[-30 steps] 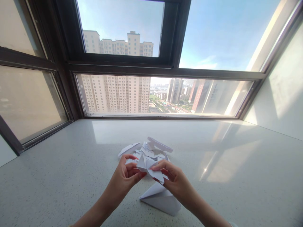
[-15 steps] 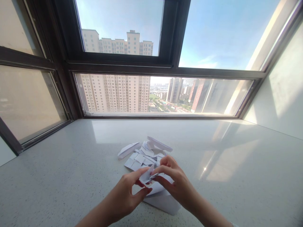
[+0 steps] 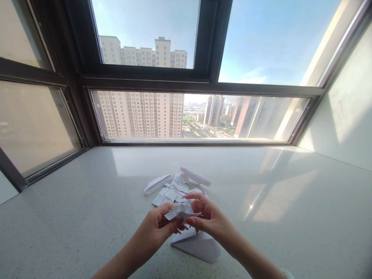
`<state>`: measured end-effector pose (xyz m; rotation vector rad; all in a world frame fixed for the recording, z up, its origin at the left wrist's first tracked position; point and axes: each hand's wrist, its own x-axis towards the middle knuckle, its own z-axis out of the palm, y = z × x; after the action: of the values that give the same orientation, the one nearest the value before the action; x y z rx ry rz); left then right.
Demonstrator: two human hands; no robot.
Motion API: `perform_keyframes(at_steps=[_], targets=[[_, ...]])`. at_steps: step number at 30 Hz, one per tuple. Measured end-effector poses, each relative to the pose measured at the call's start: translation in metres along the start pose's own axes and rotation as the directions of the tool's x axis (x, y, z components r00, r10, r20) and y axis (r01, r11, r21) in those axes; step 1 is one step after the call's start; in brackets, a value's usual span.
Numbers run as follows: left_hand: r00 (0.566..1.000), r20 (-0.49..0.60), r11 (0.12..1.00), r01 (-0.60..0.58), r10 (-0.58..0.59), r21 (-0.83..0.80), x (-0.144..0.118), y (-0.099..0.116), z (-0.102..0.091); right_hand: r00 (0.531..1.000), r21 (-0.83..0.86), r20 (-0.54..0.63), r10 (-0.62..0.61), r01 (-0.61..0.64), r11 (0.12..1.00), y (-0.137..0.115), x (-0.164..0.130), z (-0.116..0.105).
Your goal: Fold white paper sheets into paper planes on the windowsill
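Note:
Between my two hands is a small white folded paper piece [image 3: 182,211] with pointed flaps sticking out to either side. My left hand [image 3: 162,223] pinches its left part between thumb and fingers. My right hand [image 3: 205,215] grips the right part, thumb below and index finger stretched above. Below the hands lies a larger folded white paper [image 3: 200,247] with a pointed left end. Just beyond the hands, a pile of folded paper pieces [image 3: 171,193] rests on the speckled sill, partly hidden by my fingers.
A long folded paper strip [image 3: 157,184] lies left of the pile, and another paper strip [image 3: 195,176] lies behind it. The pale speckled sill [image 3: 87,217] runs back to a dark window frame [image 3: 197,144]. At the right rises a white wall [image 3: 345,116].
The folded paper has been turned in my hands, so its flaps now spread sideways. My right fingers have shifted around its right side, and more of the large paper below shows.

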<state>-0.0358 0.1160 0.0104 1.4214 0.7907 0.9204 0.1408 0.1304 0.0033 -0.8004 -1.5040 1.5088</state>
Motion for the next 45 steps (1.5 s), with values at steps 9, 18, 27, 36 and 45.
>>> perform_keyframes(at_steps=[9, 18, 27, 36, 45], targets=[[0.998, -0.066, 0.96, -0.013, -0.006, -0.281, 0.004, -0.005, -0.004, 0.947, -0.195, -0.149, -0.284, 0.253, 0.948, 0.002, -0.002, 0.0], [0.995, 0.076, 0.987, -0.052, 0.064, -0.153, -0.004, 0.0, 0.002, 0.871, -0.73, -0.042, -0.489, 0.307, 0.611, 0.004, -0.007, 0.0], [0.998, 0.056, 1.0, 0.0, 0.001, -0.012, -0.006, -0.001, 0.008, 0.889, -0.773, 0.092, -0.449, 0.348, 0.531, 0.014, -0.008, 0.0], [0.994, -0.077, 0.987, 0.063, -0.074, -0.146, 0.007, -0.009, -0.01, 0.915, -0.62, 0.066, -0.397, 0.35, 0.703, 0.005, -0.011, 0.003], [0.994, -0.106, 0.992, 0.012, -0.026, -0.123, -0.001, 0.003, 0.002, 0.952, -0.34, -0.104, -0.289, 0.239, 0.91, 0.007, -0.004, 0.007]])
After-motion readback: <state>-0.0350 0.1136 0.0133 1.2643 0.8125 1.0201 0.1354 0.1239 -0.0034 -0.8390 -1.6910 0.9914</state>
